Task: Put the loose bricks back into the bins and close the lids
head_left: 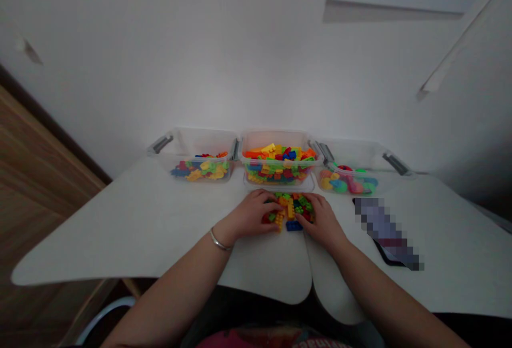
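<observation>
A small heap of plastic building blocks (290, 210) sits on the white table (152, 230), close to the person and just in front of the middle bin. The heap is roughly round, with no clear long axis, but a yellow block (290, 210) in it points away from the person, and a blue block (294, 225) at the near edge lies crosswise, its long side running left to right. Both forearms reach forward and inward from the bottom of the view, angling toward each other. The left hand (252, 214), with a silver bangle (221, 240) at the wrist, lies over the heap's left side, fingers pointing right. The right hand (322, 221) curves over the right side, fingers pointing left and forward. The hands are cupped and apart, with the heap between them and the fingers touching the blocks; whether either one pinches a block, I cannot tell. Beyond them stand three clear plastic bins: the left bin (200, 137) and middle bin (280, 137) hold mixed blocks, and the right bin (352, 148) holds round colored toys. A pixelated flat object (386, 233) lies on the table to the right.
</observation>
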`<control>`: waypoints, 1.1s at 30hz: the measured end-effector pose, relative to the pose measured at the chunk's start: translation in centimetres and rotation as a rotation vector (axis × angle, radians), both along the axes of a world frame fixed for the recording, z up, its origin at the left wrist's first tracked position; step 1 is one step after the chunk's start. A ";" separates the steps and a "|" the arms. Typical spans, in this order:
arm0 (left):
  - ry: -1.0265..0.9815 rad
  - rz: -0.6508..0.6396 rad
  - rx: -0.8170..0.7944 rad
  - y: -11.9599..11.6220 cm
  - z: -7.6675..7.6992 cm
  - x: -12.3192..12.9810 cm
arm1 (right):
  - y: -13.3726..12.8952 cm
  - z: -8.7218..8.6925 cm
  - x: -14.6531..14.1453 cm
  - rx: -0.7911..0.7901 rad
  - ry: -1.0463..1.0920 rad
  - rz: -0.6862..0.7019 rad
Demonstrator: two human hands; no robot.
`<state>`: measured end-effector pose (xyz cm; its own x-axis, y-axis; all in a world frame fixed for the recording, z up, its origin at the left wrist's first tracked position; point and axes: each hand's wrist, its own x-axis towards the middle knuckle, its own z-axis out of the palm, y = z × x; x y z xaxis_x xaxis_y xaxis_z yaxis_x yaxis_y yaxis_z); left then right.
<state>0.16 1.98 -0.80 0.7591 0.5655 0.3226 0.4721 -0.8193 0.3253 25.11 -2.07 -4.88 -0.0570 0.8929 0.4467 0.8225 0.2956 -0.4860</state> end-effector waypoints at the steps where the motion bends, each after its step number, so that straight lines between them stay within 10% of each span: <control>1: -0.011 0.013 -0.005 0.0 0.2 -0.2 | 0.0 0.1 0.0 -0.003 0.007 0.014; 33: 0.076 0.199 0.090 -0.5 1.1 -0.4 | 1.9 -0.2 -3.1 -0.042 0.756 -0.128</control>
